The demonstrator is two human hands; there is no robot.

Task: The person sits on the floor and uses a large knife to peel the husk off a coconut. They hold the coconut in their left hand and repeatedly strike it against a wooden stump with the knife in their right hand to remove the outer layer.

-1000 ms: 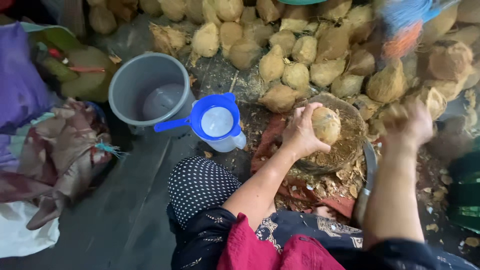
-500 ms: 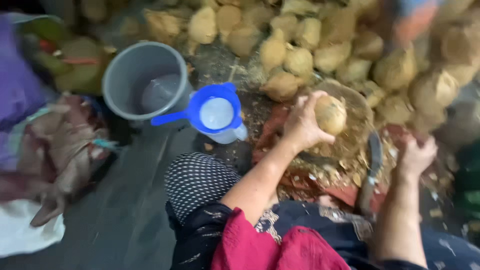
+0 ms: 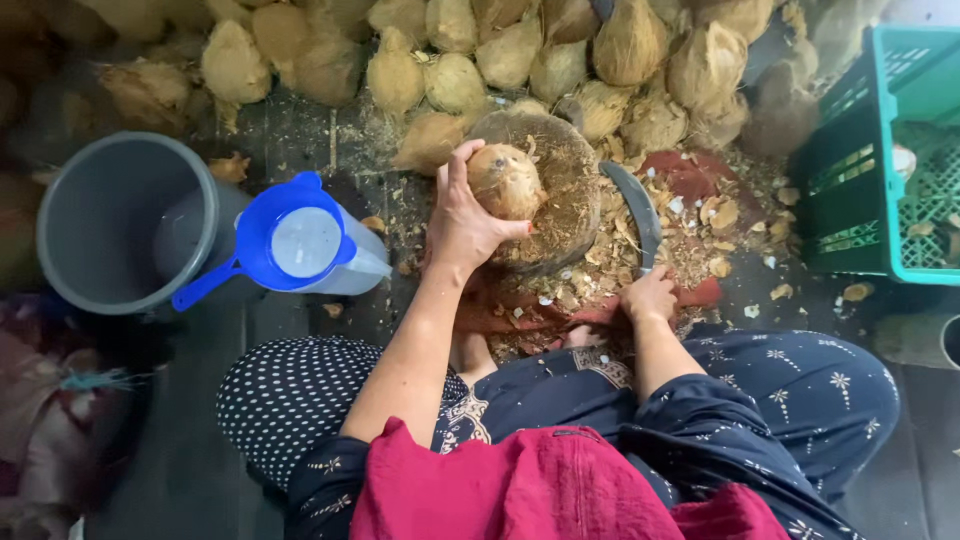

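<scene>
My left hand [image 3: 462, 222] grips a husked brown coconut [image 3: 505, 180] and holds it on top of a round wooden chopping block [image 3: 570, 190]. My right hand [image 3: 648, 295] is closed around the handle of a curved chopping knife [image 3: 638, 210], whose blade lies along the block's right side, low near the floor. Shell chips and fibre [image 3: 715, 215] lie scattered around the block. I sit with my legs in dark patterned cloth, just below the block.
A pile of husked coconuts [image 3: 455, 55] lines the back. A grey bucket [image 3: 105, 225] stands at the left, with a jug under a blue strainer funnel [image 3: 300, 245] next to it. A green plastic crate [image 3: 885, 160] stands at the right.
My right hand has come down from a raised position to rest low beside the block with the knife. The left hand keeps the coconut on the block. The camera view shifted left.
</scene>
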